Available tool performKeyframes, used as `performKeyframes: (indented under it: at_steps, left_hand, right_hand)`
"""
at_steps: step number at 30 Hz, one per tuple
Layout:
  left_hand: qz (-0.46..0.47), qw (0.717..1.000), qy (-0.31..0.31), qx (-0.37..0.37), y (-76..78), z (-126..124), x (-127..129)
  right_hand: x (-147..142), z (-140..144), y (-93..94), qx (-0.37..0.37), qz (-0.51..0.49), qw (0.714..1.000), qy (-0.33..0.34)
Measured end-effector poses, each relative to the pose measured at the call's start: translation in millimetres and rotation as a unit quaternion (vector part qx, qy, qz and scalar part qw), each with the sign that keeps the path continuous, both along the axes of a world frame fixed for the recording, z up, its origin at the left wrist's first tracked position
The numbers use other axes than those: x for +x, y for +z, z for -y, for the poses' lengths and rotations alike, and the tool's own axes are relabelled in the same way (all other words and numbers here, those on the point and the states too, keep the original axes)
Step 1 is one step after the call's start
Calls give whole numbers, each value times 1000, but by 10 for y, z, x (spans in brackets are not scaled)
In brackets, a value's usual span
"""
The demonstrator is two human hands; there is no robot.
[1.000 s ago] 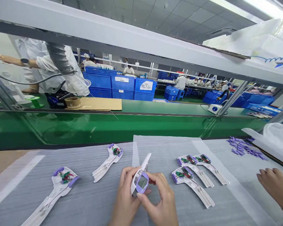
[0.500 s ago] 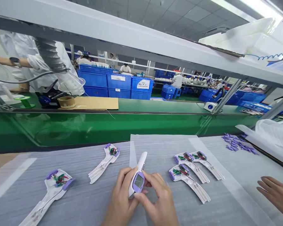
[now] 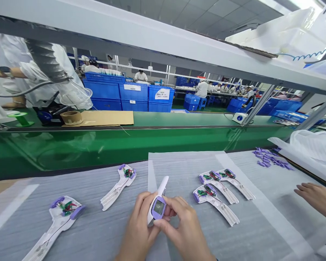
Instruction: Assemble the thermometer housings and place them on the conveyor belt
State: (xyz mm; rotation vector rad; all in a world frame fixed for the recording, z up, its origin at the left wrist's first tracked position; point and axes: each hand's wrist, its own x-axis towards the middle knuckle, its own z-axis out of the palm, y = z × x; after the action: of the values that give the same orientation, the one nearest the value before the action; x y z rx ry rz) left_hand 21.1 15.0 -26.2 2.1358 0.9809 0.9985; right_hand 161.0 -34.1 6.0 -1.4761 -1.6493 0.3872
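Between my two hands is a white-and-purple forehead thermometer (image 3: 159, 207), its small grey screen facing up toward me and its handle pointing away. My left hand (image 3: 140, 221) is closed around the white side of its body. The thumb and fingers of my right hand (image 3: 183, 221) pinch the purple screen frame from the other side. Left of my hands lie two opened thermometer halves, a nearer one (image 3: 60, 223) and a farther one (image 3: 120, 185), with circuit parts and wires showing. To the right, three similar halves (image 3: 220, 208) rest close together.
Another person's hand (image 3: 315, 197) reaches in at the right edge. A pile of small purple parts (image 3: 270, 157) lies beyond it, near white bagged material (image 3: 315, 148). Behind the foam-covered table runs a green conveyor (image 3: 119, 145); a metal shelf beam (image 3: 152, 43) crosses overhead.
The view has shifted slightly. Both my hands keep the thermometer in nearly the same place, with small finger movements on the right. The other person's hand has moved slightly away from me.
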Motion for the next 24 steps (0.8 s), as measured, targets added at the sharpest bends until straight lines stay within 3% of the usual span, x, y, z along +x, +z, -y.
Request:
performKeyframes:
  at_steps: [9, 16, 20, 24]
  left_hand:
    - [20, 1000, -4, -3, 40, 7, 55]
    - [34, 997, -44, 48, 98, 4, 27]
    - [77, 989, -117, 48, 120, 26, 11]
    - [54, 981, -185, -5, 155, 22, 19]
  right_hand:
    - [6, -18, -1, -40, 12, 999, -15]
    - [163, -22, 2, 28, 18, 998, -44]
    - [405, 16, 113, 50, 54, 995, 65]
    - [508, 60, 170, 11, 58, 982, 180]
